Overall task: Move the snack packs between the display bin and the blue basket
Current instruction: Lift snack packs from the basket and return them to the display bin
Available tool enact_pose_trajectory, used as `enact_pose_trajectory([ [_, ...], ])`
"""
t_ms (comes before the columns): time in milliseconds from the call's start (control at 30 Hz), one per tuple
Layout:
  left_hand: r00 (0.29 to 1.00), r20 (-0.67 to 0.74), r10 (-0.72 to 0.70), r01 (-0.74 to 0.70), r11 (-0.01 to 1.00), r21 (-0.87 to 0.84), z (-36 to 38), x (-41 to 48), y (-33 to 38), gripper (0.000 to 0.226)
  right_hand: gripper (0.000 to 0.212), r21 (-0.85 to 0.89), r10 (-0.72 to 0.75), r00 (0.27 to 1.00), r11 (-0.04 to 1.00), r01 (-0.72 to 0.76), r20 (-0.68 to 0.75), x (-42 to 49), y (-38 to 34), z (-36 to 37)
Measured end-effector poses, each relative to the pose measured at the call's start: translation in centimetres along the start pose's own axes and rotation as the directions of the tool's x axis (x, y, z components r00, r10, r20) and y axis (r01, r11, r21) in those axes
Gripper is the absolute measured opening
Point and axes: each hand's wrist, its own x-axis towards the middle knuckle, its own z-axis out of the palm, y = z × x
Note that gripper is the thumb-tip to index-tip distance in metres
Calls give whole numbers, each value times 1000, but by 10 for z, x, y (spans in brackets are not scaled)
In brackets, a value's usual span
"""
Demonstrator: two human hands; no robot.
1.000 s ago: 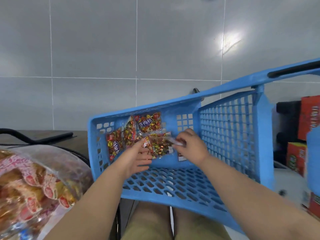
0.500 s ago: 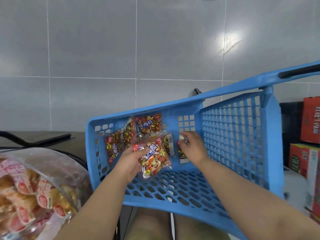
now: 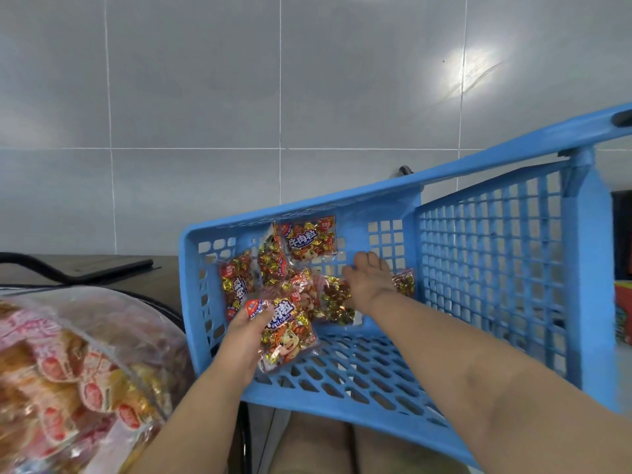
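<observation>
- Head view: left hand [image 3: 248, 333] pinches a snack pack [image 3: 289, 333] inside the blue basket [image 3: 492, 268].
- Right hand [image 3: 367, 283] lies on heaped packs [image 3: 309, 239]; finger grip unclear.

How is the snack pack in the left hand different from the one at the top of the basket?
The left hand grips the held snack pack; the top snack pack lies untouched against the blue basket's wall. The held snack pack is tilted; the top snack pack sits straighter. Both show red-and-gold print.

Blue lattice basket [image 3: 492, 261]; red-and-gold cartoon-printed snack packs [image 3: 309, 239]; grey tiled wall [image 3: 205, 97]
</observation>
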Motion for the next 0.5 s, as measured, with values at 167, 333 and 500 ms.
enact_pose_trajectory([
  [167,1000,16,4,-4,1000,4,2,-8,2,28,46,301,39,994,951,-68,102,-16,13,-4],
  [333,998,61,-15,15,1000,-7,15,-24,7,25,51,609,230,972,764,-215,56,-46,39,-42],
  [500,996,86,12,-13,1000,18,40,-41,24,47,40,596,319,885,801,-60,-339,-97,40,-79],
])
